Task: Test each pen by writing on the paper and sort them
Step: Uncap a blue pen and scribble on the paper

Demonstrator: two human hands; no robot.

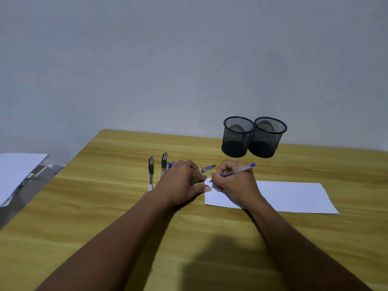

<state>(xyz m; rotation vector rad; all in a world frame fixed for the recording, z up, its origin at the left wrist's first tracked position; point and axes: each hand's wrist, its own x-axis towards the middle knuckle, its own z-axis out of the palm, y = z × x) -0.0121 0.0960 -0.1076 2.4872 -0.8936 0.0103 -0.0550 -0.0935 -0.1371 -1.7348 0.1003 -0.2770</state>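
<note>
The right hand (233, 181) pinched a blue pen (238, 170), tip on the paper's (294, 196) left corner. The left hand (182, 181) lay flat, fingers spread, touching the paper's edge; black pens (151, 173) lay beside it.

Our right hand (233, 181) gripping a blue pen (239, 170) tip-down on the paper (294, 196), our left hand (184, 181) flat beside it, two mesh cups (254, 136) behind

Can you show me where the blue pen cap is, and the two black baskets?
Blue pen cap (208, 168), head view, middle of the cap lying on the table.
Left black basket (237, 137), head view, its mesh wall.
Right black basket (266, 138), head view, its mesh wall.
</note>
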